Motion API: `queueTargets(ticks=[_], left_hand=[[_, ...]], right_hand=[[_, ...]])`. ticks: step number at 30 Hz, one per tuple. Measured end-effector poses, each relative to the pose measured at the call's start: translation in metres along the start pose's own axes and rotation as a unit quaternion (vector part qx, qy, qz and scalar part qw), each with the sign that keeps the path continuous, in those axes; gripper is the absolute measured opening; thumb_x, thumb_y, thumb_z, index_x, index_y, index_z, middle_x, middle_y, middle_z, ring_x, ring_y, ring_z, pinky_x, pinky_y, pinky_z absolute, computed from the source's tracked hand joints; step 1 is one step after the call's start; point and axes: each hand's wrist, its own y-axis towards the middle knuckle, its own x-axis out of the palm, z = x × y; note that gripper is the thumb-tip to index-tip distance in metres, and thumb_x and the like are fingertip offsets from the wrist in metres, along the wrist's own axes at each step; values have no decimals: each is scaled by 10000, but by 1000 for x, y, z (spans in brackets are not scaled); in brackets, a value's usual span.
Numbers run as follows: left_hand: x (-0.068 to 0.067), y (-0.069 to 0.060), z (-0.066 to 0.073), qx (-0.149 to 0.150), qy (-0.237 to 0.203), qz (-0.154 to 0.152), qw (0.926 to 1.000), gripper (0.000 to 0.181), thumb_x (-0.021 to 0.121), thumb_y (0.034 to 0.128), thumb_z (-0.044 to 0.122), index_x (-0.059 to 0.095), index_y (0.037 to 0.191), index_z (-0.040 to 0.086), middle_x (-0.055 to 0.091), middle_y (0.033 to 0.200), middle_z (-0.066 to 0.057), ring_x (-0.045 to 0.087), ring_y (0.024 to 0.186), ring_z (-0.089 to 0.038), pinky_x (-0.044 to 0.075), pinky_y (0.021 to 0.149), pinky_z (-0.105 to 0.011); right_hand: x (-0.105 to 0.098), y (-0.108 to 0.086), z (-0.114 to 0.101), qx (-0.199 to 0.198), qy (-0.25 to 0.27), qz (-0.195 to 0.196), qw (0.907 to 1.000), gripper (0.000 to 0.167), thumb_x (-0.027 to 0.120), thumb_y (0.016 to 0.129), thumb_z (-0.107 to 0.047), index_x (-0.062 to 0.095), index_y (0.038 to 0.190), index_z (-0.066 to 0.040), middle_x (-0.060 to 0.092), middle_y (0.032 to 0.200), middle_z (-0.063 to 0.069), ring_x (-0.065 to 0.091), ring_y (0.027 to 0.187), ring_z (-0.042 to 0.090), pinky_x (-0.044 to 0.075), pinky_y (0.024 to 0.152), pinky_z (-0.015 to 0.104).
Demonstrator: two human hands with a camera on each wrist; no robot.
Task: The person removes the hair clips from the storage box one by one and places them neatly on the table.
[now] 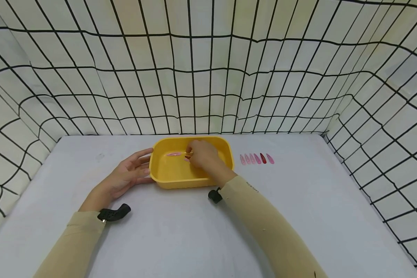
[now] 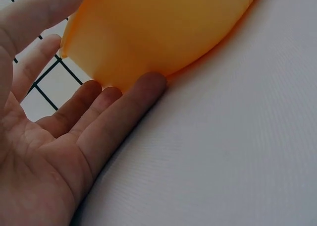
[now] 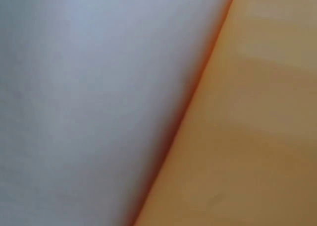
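Inside the yellow tray [image 1: 175, 172], have the right grip [image 1: 203, 154] curled near 1 pink clip [image 1: 174, 154] – cannot tell whether pinching anything. Touching the tray's end with left grip [image 1: 129, 174], fingers straight; could shift it by pushing, or drop a clip through slack pinching.

The beige-sleeved left forearm [image 1: 71, 247] rises from the lower left of the frame, angled toward the centre. The left hand [image 1: 126, 175], left of centre, has its palm turned inward and its fingers [image 2: 121, 117] extended and slightly spread. The right forearm [image 1: 269, 227] slants up from the lower right; the right hand [image 1: 203, 154], near the centre, reaches downward with bent fingers, whose tips seem partly hidden.
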Motion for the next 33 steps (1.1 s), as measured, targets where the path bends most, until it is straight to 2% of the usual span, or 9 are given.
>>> queueTargets(ticks=[3,7,13,20,25,30,33], left_hand=[[0,1,0,-30,-16,7,10000,695,594,971,-4,291,1569,182,186,1598,-237,566,1251,-121,565,939,-395],[0,1,-1,-33,-38,12,10000,692,592,972,-7,296,1567,186,198,1595,-228,570,1251,-118,565,940,-389],[-1,1,-1,1,-37,-33,10000,687,582,975,-14,301,1566,192,193,1600,-232,566,1258,-120,563,946,-393],[-1,1,-1,-20,-15,-19,10000,687,582,976,-13,299,1567,191,180,1601,-245,567,1257,-125,561,947,-396],[1,2,0,-33,-74,10,10000,696,589,969,-20,294,1567,177,181,1598,-241,572,1252,-124,564,940,-389],[1,1,1,-37,2,-10,10000,686,587,973,-6,294,1565,181,184,1597,-243,573,1251,-128,565,941,-382],[-1,1,1,-48,57,-25,10000,685,586,975,-1,293,1564,188,183,1598,-245,568,1255,-132,565,944,-383]], right_hand=[[-1,0,3,104,183,8,9998,262,674,924,-214,702,1184,-244,670,1195,-56,561,929,162,513,783,321],[-2,-1,10,41,692,33,9976,239,683,910,-182,722,1143,-221,676,1077,-44,568,876,152,492,709,277],[-10,-7,18,-166,1637,-70,9864,180,653,918,-148,748,1070,-158,655,901,-8,572,765,169,471,638,245],[-15,-15,29,-192,2423,63,9700,96,648,942,-182,726,995,-165,646,938,-8,558,777,172,474,615,232],[-21,-25,42,-396,3096,268,9497,61,691,930,-230,700,954,-175,667,943,3,607,812,210,544,644,255],[-30,-39,55,-524,3983,224,9155,116,715,923,-204,682,1013,-138,690,956,44,662,947,365,618,729,321],[-35,-47,64,-487,4464,213,8933,166,721,922,-162,683,1082,-141,706,982,69,661,1005,405,623,764,338]])
